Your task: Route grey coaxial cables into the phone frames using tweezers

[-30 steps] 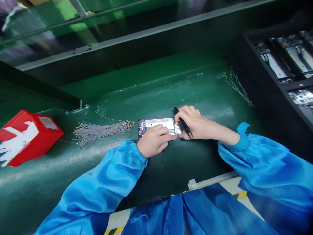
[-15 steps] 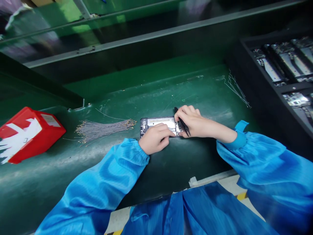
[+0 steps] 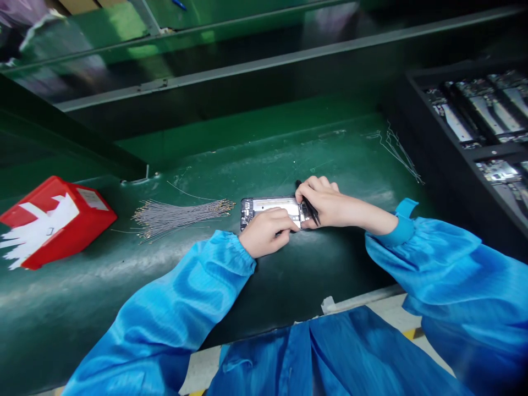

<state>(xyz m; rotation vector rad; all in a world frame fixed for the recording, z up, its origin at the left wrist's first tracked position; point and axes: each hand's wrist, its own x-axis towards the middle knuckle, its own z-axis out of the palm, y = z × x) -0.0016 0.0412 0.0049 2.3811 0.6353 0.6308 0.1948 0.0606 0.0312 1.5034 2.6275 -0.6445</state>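
Here's the green workbench [image 3: 289, 286], stretching right across, a pale sheen of light skimming its left side! Behind it a long greyish metal rail [image 3: 256, 66] climbs to the right, a green shelf [image 3: 223, 14] beyond. In from the left cuts a dark post [image 3: 82, 135]. Down below, pale floor [image 3: 202, 367], yellow striping [image 3: 409, 334] peeking through! Top left is blurred, possibly reflections.

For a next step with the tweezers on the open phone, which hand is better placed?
Likely the right hand: it holds the black tweezers and touches the right end of the open phone. The left hand lies over the phone's near edge, with no tool visible in it.
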